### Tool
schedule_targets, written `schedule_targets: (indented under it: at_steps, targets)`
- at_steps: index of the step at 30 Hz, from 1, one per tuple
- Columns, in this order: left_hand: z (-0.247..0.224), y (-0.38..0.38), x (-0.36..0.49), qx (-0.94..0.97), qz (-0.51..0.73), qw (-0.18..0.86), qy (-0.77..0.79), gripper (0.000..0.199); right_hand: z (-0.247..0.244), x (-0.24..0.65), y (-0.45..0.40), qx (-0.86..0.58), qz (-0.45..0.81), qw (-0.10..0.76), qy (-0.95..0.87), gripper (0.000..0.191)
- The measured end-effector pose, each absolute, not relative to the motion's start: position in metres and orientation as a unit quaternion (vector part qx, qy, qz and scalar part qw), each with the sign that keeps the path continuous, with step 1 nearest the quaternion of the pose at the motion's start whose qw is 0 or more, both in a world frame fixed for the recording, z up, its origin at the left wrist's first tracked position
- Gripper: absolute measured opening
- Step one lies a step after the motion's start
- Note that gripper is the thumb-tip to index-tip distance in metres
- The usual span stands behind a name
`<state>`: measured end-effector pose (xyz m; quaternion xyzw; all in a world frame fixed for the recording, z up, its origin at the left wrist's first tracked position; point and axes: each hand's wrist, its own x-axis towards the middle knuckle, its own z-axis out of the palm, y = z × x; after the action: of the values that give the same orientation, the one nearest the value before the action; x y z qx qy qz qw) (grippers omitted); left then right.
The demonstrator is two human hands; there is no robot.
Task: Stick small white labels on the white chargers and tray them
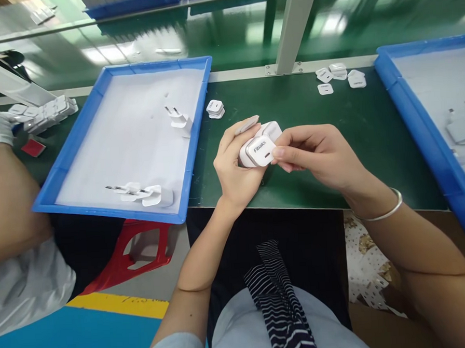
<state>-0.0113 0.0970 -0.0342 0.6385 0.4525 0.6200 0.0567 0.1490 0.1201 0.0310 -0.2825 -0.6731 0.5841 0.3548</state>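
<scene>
My left hand (229, 171) is wrapped round a white plug charger (246, 156) above the green table. At the charger's end sits a white cover sheet (261, 150) printed "Fibaks", with a small dark slot. Thumb and fingertips of my right hand (323, 151) pinch this sheet's right edge; whether it is fully stuck down I cannot tell. Behind it, a second white block (272, 129) shows, partly hidden. A pale flat piece (247, 125) rests along the fingers of my left hand. A small stack of printed covers (215, 108) lies beyond that hand.
A blue-rimmed tray (185, 197) at left holds several chargers (181, 122) with pins. Another blue tray (411, 102) with chargers stands at right. Loose covers (325, 89) lie at the back. A co-worker's arm (13, 201) is at far left, near stacked white pieces (52, 113).
</scene>
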Motion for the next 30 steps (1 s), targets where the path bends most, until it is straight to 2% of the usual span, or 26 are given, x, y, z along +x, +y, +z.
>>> schedule_targets:
  at_steps: [8, 13, 22, 30]
  targets:
    - [-0.0349, 0.0979, -0.0122, 0.649, 0.63, 0.061, 0.422, 0.036, 0.0264, 0.1528, 0.1211, -0.274, 0.609, 0.356, -0.654, 0.031]
    - [-0.037, 0.0993, -0.0132, 0.654, 0.626, 0.035, 0.423, 0.028, 0.0271, 0.1506, 0.1209, -0.279, 0.594, 0.357, -0.665, 0.035]
    - [-0.0342, 0.0976, -0.0111, 0.662, 0.617, 0.026, 0.423, 0.026, 0.0319, 0.1501, 0.1197, -0.302, 0.574, 0.343, -0.679, 0.04]
    - [-0.0314, 0.0965, -0.0089, 0.67, 0.616, 0.014, 0.415, 0.024, 0.0346, 0.1529, 0.1188, -0.337, 0.579, 0.318, -0.671, 0.034]
